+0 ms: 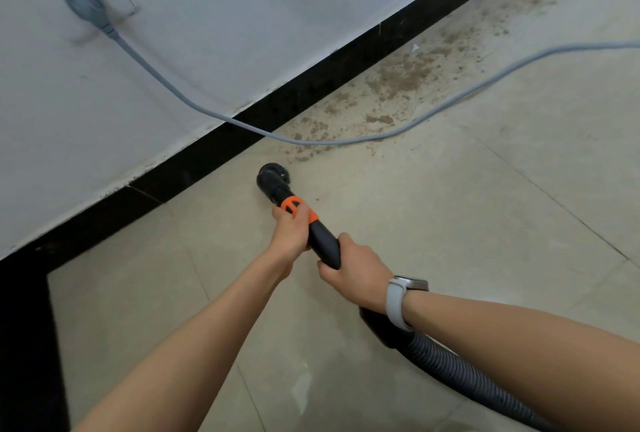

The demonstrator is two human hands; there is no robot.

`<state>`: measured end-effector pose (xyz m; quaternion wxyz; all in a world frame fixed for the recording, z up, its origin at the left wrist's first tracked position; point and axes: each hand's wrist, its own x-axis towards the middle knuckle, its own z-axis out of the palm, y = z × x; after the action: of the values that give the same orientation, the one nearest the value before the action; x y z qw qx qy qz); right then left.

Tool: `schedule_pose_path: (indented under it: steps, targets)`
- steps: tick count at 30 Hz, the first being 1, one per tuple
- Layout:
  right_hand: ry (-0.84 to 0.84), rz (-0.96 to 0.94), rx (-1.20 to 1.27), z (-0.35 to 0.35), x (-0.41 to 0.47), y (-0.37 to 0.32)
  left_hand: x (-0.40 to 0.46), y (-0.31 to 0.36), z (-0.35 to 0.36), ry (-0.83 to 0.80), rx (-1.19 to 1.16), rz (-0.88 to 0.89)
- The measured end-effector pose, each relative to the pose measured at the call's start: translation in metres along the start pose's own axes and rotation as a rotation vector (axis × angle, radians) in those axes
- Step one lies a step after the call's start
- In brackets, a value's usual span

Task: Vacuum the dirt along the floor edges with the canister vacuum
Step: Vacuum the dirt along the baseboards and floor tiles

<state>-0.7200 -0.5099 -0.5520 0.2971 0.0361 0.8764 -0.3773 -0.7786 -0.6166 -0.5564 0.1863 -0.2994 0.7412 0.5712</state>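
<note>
Both hands on the vacuum wand (323, 244), frame centre. Left hand (290, 232) wraps the wand at its orange collar (298, 207), fingers curled round it. Right hand (356, 270) grips the black tube just behind, toward 5 o'clock, fingers curled round it; grey watch (403, 300) on that wrist. Round brush head (273, 178) sits at the wand's 11 o'clock end, down at the floor tiles (450, 223), near the black skirting (221, 151) but apart from it, a strip of bare tile between. Ribbed hose (460, 376) runs off toward 5 o'clock, out of frame bottom right.

Dirt (398, 81), brown specks and patches, lies along the skirting edge from about 12 o'clock of the brush out to 1 o'clock, thickest near upper right. Grey power cord (311, 142) drops from the plug (85, 5) on the white wall (207, 15) at 10 o'clock, crosses the skirting, lies over the dirt just ahead of the brush, then rises to 2 o'clock. Open tile toward 3 and 7 o'clock. Skirting turns a corner at 8 o'clock.
</note>
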Motion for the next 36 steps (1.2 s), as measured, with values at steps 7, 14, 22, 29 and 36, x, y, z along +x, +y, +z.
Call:
schedule_pose_path:
  steps: [7,14,22,29,36]
  targets:
    - [0.164,0.101,0.009,-0.008,0.006,-0.002,0.013,0.022,0.019,-0.115,0.024,0.020]
    - [0.041,0.032,0.033,-0.015,0.031,-0.012,0.025,0.022,0.008,-0.019,-0.040,0.007]
    - [0.018,-0.025,0.008,-0.005,0.059,-0.042,0.051,0.028,-0.021,0.082,-0.100,0.023]
    - [0.131,0.036,0.036,-0.025,0.074,-0.032,0.067,0.051,0.006,-0.048,-0.119,0.016]
    - [0.168,0.075,0.137,-0.017,0.085,-0.026,0.075,0.055,0.016,-0.077,-0.032,0.019]
